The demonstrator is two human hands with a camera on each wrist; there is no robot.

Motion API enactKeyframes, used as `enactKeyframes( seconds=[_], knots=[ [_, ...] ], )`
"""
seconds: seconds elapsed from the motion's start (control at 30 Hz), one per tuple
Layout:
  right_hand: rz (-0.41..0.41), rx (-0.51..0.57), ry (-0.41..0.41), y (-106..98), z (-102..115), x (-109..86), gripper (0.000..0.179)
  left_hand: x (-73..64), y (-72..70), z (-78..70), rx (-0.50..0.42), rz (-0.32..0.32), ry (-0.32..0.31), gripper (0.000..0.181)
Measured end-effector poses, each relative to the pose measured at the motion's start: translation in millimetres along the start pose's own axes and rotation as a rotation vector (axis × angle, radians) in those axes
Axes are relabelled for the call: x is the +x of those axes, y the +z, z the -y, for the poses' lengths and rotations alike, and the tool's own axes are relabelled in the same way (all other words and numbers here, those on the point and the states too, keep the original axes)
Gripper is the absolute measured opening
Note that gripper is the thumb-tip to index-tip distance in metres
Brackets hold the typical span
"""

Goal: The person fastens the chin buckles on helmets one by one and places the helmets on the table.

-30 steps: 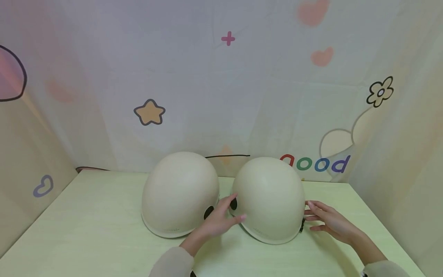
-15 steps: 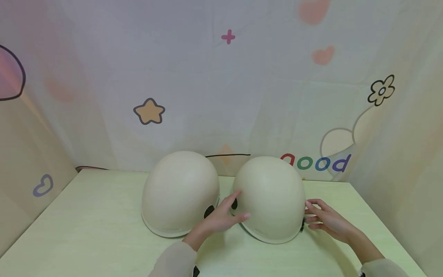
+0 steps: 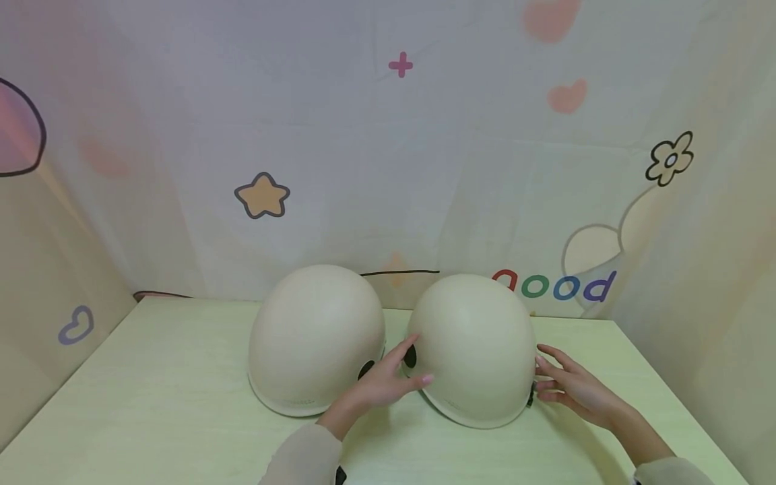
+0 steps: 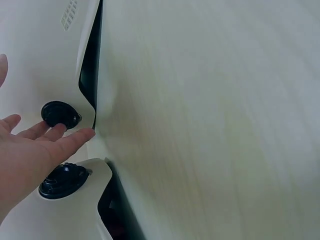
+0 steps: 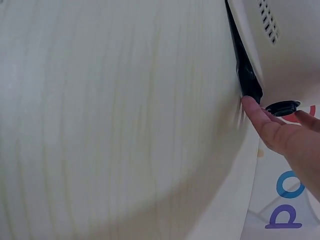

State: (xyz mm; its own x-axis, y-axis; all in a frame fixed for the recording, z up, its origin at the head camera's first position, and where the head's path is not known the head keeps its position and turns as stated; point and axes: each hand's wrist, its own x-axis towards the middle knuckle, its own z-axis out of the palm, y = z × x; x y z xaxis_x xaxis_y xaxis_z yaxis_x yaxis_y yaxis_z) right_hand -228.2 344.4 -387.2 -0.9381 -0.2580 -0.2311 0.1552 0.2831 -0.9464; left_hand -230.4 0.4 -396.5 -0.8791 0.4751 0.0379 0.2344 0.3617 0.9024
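the right helmet (image 3: 475, 350) sat on the table (image 3: 170, 384), left helmet (image 3: 315, 337) at its nine o'clock, left hand (image 3: 386, 384), fingers spread, at eight; right hand (image 3: 578, 387), fingers loose, at four.

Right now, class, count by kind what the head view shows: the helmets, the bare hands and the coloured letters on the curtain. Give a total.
Helmets: 2
Hands: 2
Letters: 4, one partly hidden
Total: 8
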Motion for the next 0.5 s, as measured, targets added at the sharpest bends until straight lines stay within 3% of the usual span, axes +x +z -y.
enactKeyframes(
  seconds=[0.1, 0.33, 0.5],
  knots=[
    [0.028, 0.003, -0.001, 0.3, 1.0, 0.1, 0.068, -1.8, -1.3, -0.4, 0.001, -0.001, -0.006, 0.075],
    [0.071, 0.001, -0.013, 2.6, 4.8, -0.9, 0.07, -5.9, -4.2, -2.6, 0.035, 0.019, 0.085, 0.069],
    [0.089, 0.004, -0.011, 2.8, 4.7, -2.1, 0.069, -9.3, -5.8, -1.2, 0.036, 0.021, 0.083, 0.07]
  ],
)
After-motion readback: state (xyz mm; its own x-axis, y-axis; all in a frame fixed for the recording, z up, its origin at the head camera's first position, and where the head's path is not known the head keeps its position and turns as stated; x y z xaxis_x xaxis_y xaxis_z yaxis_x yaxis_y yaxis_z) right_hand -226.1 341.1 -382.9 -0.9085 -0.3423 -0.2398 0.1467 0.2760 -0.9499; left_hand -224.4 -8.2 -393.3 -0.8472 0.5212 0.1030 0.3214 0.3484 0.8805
